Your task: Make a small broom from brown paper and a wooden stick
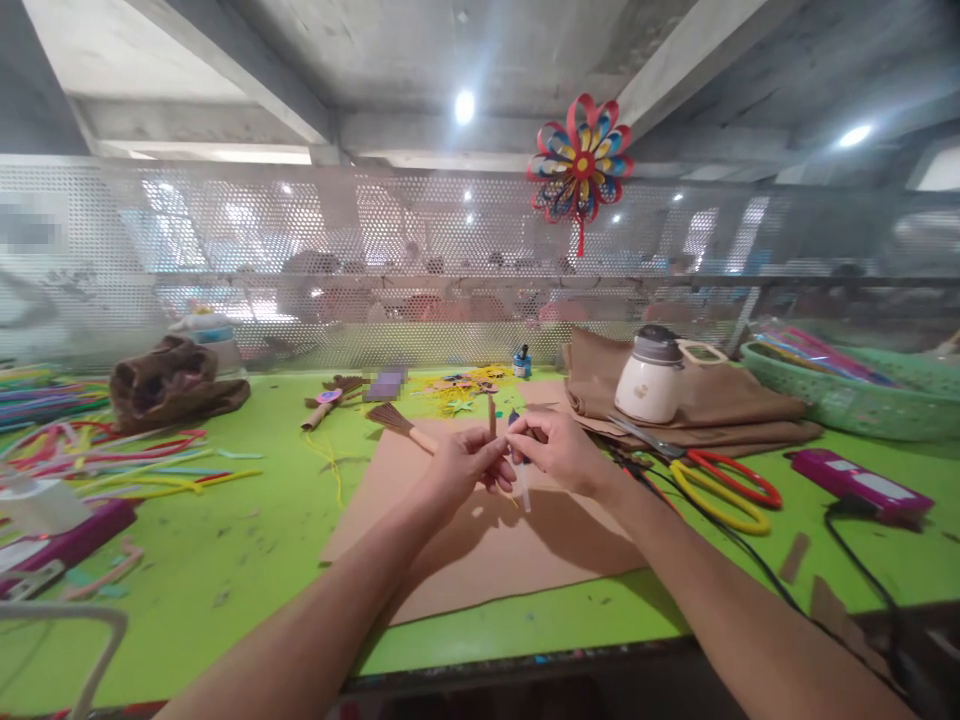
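Observation:
My left hand (471,460) is closed with its fingertips pinched, and a thin brown strip (491,414) stands up from them. Close beside it, my right hand (562,452) is pinched shut, its fingertips almost meeting the left ones; what it grips is too small to make out. Both hands are above a sheet of brown paper (442,580). A pale translucent stick (526,494) shows just below the fingers. To the left of my left hand lies a small fringed brown paper bundle, like a little broom (401,422).
Scissors (727,490) and folded brown material (765,405) lie right, with a white flask (651,375) and green basket (847,390). Black cables cross the front right. Colourful stems (150,470) and crumpled brown material (169,385) are left. A small blue bottle (522,362) stands behind.

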`<state>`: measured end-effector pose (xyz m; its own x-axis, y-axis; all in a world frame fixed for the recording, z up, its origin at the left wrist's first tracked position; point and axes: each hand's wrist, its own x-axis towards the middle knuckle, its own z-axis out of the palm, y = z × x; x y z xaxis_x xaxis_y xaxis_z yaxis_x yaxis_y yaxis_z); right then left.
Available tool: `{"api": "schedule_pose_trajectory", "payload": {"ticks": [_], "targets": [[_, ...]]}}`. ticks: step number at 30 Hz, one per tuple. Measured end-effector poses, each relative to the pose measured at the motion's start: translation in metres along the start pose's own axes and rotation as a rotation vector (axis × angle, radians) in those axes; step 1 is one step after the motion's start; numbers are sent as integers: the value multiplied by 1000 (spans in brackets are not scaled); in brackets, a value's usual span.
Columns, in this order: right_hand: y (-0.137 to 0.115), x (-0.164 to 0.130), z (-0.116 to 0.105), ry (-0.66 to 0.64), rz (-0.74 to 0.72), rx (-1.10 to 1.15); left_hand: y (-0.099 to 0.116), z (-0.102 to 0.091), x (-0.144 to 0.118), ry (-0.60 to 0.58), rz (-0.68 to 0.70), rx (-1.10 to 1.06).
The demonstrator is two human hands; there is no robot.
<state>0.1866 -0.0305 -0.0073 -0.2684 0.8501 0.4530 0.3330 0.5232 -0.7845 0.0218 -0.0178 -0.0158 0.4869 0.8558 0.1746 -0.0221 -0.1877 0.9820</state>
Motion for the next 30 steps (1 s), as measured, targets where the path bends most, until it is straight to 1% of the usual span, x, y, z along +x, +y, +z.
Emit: {"api": "schedule_pose_trajectory", "payload": {"ticks": [5,8,10,13,16,19,21,25,30], "targets": [[4,-2,-2,-36,-20,-66,-3,2,-1,21,15,61],[4,-2,-1,-43,-7,-48,-6,2,3,51,48,149],[2,-1,2,-19,4,-21,-7,2,4,70,86,209],[1,-1,8,52,51,75,-5,3,4,108,156,276],[-1,-1,15,126,110,260,-1,5,3,142,199,258],[-5,-2,17,139,127,412,2,6,2,109,191,179],[-7,-3,16,115,117,448,4,6,1,80,179,134],[-11,-4,11,70,108,422,6,5,-1,46,155,76],[-5,-3,9,98,57,194,7,7,-2,19,122,59]]}}
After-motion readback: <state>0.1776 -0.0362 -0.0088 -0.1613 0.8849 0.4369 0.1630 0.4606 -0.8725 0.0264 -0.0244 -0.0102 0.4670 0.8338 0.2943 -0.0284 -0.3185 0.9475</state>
